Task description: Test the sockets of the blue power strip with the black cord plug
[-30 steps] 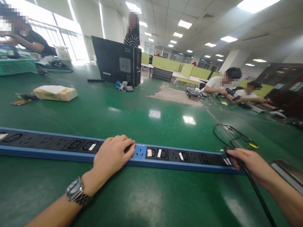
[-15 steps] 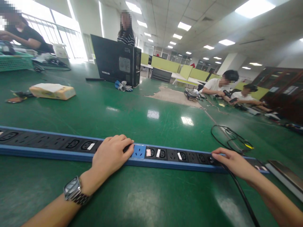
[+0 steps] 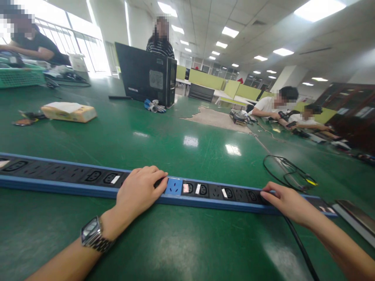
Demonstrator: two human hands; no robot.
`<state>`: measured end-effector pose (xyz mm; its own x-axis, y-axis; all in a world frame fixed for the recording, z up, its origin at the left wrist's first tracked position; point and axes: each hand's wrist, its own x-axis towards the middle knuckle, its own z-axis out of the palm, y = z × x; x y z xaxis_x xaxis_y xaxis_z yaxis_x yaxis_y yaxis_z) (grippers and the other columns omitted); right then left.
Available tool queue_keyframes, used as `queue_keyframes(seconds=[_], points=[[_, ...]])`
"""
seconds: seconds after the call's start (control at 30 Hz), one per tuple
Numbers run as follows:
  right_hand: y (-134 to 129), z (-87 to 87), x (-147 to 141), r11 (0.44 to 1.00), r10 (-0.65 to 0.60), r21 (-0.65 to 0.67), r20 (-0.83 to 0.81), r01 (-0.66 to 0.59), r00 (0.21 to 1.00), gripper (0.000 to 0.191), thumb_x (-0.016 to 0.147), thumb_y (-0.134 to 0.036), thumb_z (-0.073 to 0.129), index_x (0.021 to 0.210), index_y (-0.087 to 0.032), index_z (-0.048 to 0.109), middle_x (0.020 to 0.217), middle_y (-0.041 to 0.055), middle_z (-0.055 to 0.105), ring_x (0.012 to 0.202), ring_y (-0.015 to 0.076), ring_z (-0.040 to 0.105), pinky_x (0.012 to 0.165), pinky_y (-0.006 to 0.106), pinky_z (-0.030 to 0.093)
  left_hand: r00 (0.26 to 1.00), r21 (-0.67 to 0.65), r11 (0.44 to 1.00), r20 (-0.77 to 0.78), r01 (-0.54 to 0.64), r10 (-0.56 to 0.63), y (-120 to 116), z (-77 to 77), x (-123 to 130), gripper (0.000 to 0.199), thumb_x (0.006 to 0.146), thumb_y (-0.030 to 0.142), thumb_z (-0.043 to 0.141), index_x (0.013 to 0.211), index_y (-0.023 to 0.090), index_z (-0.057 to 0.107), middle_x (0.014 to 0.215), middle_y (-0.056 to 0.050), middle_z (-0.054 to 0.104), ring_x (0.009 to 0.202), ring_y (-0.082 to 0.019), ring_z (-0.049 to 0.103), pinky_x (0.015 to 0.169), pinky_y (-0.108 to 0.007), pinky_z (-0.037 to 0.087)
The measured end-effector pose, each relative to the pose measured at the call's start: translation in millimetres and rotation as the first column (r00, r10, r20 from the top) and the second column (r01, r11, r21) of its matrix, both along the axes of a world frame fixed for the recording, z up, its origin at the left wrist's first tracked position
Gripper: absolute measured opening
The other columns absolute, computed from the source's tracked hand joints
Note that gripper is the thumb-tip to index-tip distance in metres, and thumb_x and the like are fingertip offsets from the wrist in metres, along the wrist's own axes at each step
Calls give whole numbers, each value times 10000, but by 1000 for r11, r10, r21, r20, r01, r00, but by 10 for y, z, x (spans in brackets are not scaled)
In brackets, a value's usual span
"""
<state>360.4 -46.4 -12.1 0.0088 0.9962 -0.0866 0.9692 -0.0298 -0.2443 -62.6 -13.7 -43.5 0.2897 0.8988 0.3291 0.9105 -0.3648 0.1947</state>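
Note:
A long blue power strip (image 3: 211, 201) with black sockets lies across the green table (image 3: 181, 242). My left hand (image 3: 142, 187), a metal watch on its wrist, is wrapped over the strip just left of the blue socket (image 3: 174, 187); its fingers are closed round the strip's edge. Near the strip's right end, my right hand (image 3: 283, 201) has thumb and fingers pinched together over a socket. What they hold is hidden. From under this hand a black cable (image 3: 301, 244) runs down to the lower right.
Beyond the strip are a yellow tissue pack (image 3: 68, 112), a black computer case (image 3: 143, 72), gloves (image 3: 154, 106) and a coiled cable (image 3: 288, 171). A flat dark object (image 3: 356, 218) lies at the right. Several people are around the table.
The view has shifted slightly. The dark piece seen by my right fingertips before is now covered by them. My left hand stays on the strip.

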Motion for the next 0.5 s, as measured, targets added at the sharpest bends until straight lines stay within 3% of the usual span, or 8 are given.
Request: queue_keyframes(seconds=[0.5], points=[[-61, -45, -46, 998, -1, 62, -60, 5, 998, 278, 830, -517, 457, 832, -261, 566, 709, 1, 669, 660, 202, 602, 623, 295, 415, 1000, 4, 1000, 17, 8, -8, -13, 1, -7, 331, 906, 378, 413, 971, 228, 701, 923, -47, 688, 906, -224, 606, 829, -383, 428]])
